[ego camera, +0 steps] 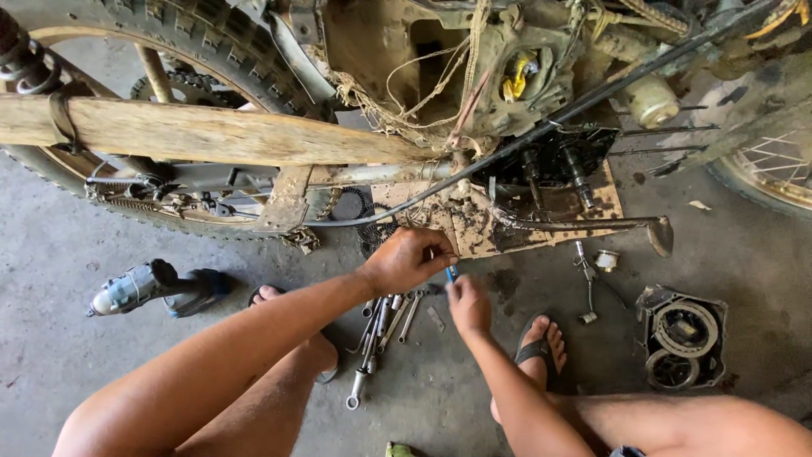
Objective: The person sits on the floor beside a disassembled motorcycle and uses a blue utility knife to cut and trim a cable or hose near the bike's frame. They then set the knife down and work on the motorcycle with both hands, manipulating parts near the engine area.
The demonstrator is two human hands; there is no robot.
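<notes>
Small blue-handled tool (452,272) pinched between both hands just below the opened engine case (550,161) of the motorcycle, at about 12 o'clock from the row of wrenches (382,326) spread on the concrete floor (68,355). Left hand (408,259) curled over the top with fingers closed around its upper end; right hand (468,306) at 5 o'clock from the left, fingertips drawn together on the lower end. Mostly hidden by the hands, so exact kind not clear. Judged light, stiff and narrow, likely greasy given the oily dirt all around, hence prone to slipping; best taken at the coloured handle with a firm pinch rather than at the bare metal. Cordless impact driver (152,286) lying at 9 o'clock, well apart from the hands. Removed clutch cover (682,336) at 3 o'clock on the floor, with loose small parts (595,271) between it and the engine. Wooden plank (203,131) strapped across the rear wheel (169,51) at 10 o'clock. Sandalled feet planted on either side of the wrenches.
</notes>
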